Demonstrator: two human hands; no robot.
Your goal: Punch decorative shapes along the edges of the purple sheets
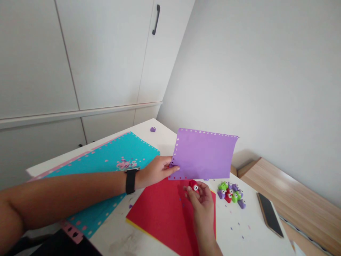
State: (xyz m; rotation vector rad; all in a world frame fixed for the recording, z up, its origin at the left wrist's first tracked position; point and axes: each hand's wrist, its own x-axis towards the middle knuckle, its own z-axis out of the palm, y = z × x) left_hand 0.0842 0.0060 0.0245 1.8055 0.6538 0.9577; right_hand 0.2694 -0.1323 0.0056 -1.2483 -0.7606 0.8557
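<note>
Head view looks down on a white table (157,137), where the left hand (156,172), with a black strap watch (130,180) on its wrist, reaches in from the left. Its fingers are closed in a pinch on the lower left edge of a purple paper sheet (204,154), which is held up off the table, slightly curved, with small punched shapes along its top and bottom edges. Just below the sheet, the right hand (202,204) rises from the bottom of the view, its fingers (188,190) curled tightly around a small red craft punch (193,185). Under that hand lies a red paper sheet (160,213), with a yellow sheet edge (141,227) showing beneath it. The raised purple sheet blocks part of the red sheet and the table behind it, while the left forearm covers the middle of a turquoise floral paper sheet (106,156) edged with pink and punched holes. To the right sits a cluster of green, purple and red craft punches (229,193), with tiny paper bits (237,227) scattered nearby. One purple craft punch (152,129) stands alone at the far end of the table. A black-screened phone in a tan case (269,214) lies near the right edge, beside a light wooden shelf (287,188). White cupboard doors with a dark handle (156,19) rise behind.
</note>
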